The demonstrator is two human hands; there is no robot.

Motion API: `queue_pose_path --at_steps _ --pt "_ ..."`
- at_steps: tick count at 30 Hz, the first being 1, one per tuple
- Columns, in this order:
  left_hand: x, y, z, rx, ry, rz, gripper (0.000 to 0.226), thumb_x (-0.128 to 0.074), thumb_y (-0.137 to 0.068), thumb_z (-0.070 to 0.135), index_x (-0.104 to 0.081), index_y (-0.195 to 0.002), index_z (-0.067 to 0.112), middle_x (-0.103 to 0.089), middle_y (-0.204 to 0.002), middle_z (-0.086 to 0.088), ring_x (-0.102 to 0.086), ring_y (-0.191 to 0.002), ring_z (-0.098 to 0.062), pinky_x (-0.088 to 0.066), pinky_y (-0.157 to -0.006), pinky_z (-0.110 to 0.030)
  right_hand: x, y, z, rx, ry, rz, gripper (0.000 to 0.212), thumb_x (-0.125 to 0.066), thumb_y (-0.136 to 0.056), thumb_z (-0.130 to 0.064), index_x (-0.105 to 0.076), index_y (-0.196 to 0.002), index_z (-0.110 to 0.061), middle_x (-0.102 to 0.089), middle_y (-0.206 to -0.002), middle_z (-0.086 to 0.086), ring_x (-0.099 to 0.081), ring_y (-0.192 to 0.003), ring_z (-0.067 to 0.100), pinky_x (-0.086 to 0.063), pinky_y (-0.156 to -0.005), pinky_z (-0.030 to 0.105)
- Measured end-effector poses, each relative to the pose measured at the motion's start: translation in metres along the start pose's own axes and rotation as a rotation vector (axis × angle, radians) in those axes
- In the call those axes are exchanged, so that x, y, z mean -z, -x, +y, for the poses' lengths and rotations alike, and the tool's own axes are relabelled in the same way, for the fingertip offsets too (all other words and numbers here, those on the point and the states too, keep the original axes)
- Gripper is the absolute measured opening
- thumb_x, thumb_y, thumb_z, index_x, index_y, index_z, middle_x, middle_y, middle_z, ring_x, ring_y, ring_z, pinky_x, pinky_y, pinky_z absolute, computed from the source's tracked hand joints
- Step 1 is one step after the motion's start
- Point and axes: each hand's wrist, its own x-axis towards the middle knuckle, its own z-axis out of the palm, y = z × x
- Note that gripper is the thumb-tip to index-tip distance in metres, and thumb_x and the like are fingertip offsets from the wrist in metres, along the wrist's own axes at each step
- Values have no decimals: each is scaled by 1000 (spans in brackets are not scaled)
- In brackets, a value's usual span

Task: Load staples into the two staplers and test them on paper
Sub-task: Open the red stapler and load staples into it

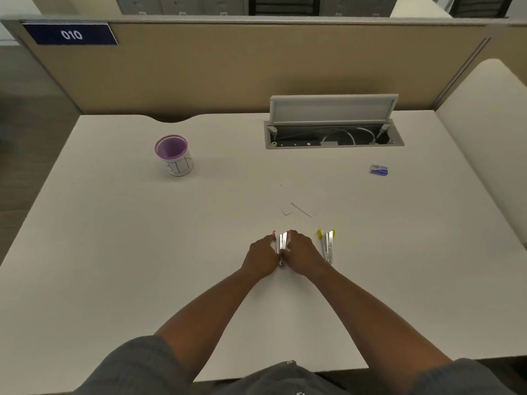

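Hands [282,253] nearest; "BIN" cup [174,155], "010" sign [70,34]

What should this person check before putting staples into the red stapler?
1. Red stapler held by both hands, left hand and right hand: ok.
2. Red stapler opened, metal channel showing: ok.
3. Channel free of old staples: cannot tell.
4. Staple box within reach, far right on the desk: ok, though neither hand has it.
5. Yellow stapler lying open and waiting: ok.
6. Test paper ready beyond the staplers: ok.
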Motion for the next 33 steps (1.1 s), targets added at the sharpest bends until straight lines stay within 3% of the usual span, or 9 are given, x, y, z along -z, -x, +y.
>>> queue_pose_path --at_steps 4,6,8,10,13,16,24,29,33 --pt "-3 4 2 18 102 28 26 -42 -81 33 -60 -86 15 -70 -96 -6 -61 -92 -25 -39 -72 -26 2 5 -2 -41 -114 13 37 -61 -84 -17 -49 -117 -6 -65 -102 14 -60 -95 30 -47 -73 32" --pt "-3 3 2 50 141 44 16 -52 -84 18 -66 -93 16 -69 -98 -1 -60 -89 -20 -36 -68 -21 4 7 -2 -64 -186 7 46 -63 -84 -18 -46 -126 -9 -67 -102 16 -63 -92 28 -47 -71 29" --pt "-2 4 4 56 154 51 24 -57 -82 10 -70 -101 17 -69 -98 1 -59 -87 -17 -36 -65 -17 7 7 -1 -72 -239 15 49 -64 -84 -17 -44 -129 -12 -69 -100 16 -62 -82 22 -39 -59 18" --pt "-3 6 5 58 192 60 29 -60 -81 10 -70 -107 16 -70 -102 0 -62 -91 -19 -39 -69 -18 11 8 0 -63 -250 27 48 -63 -85 -16 -43 -128 -12 -70 -101 15 -61 -78 19 -34 -53 13" --pt "-7 10 5 67 221 85 33 -63 -80 12 -68 -113 14 -72 -106 -5 -64 -98 -23 -43 -77 -24 17 14 1 -35 -255 38 48 -64 -86 -12 -42 -129 -12 -70 -102 14 -65 -88 24 -39 -61 20" --pt "-10 12 8 90 301 117 51 -68 -80 11 -59 -130 15 -75 -97 -4 -67 -99 -21 -49 -90 -30 22 19 4 -20 -277 64 51 -68 -85 -14 -44 -129 -12 -69 -104 10 -63 -92 21 -40 -61 20" --pt "-4 23 23 34 445 141 57 -80 -70 12 -63 -123 25 -74 -80 1 -71 -82 -18 -59 -81 -39 40 22 12 64 -380 110 31 -71 -83 -20 -63 -112 -14 -70 -94 1 -66 -86 15 -45 -66 14" --pt "-2 29 33 -1 510 170 48 -80 -75 10 -64 -119 23 -74 -92 -10 -71 -75 -17 -55 -58 -20 48 21 9 142 -365 98 18 -71 -83 -23 -70 -97 -14 -71 -91 -4 -65 -85 8 -41 -66 10" --pt "-1 31 37 23 452 186 37 -70 -81 6 -67 -116 18 -75 -90 -5 -72 -78 -16 -57 -61 -23 56 24 10 173 -402 69 16 -70 -84 -16 -70 -97 -7 -71 -91 4 -67 -77 11 -44 -58 6"
